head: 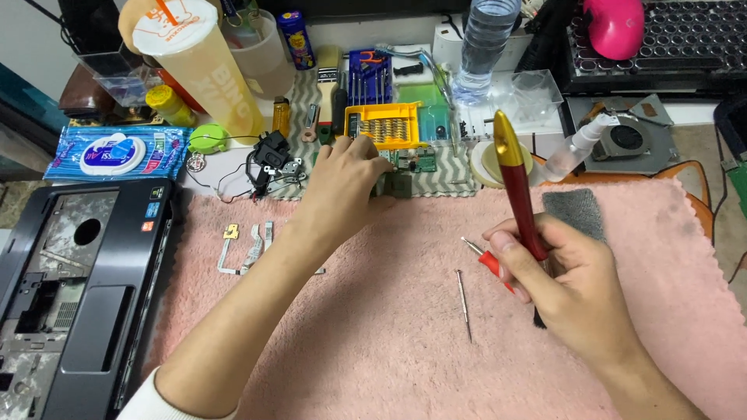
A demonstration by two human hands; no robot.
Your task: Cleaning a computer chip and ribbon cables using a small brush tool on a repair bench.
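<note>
At the table's left edge a stripped black laptop shell [78, 295] lies open side up, set clear of the pink towel [405, 334] that pads the work area and likely keeps small parts from rolling. Near the towel's left side lie loose flat ribbon cables [245, 249]. The left hand [342, 183] reaches to the towel's far edge, fingers curled down onto a small green circuit board [412, 163] just in front of the yellow screwdriver-bit case [383, 124]; whether they pinch it or only touch it, I cannot tell. A thin bare screwdriver shaft [464, 303] lies mid-towel. The right hand [568, 288] has its fingers closed around a red-and-gold brush [517, 187], handle upward, with a red-handled screwdriver [486, 260] tucked along the same grip, seemingly to keep both tools ready.
</note>
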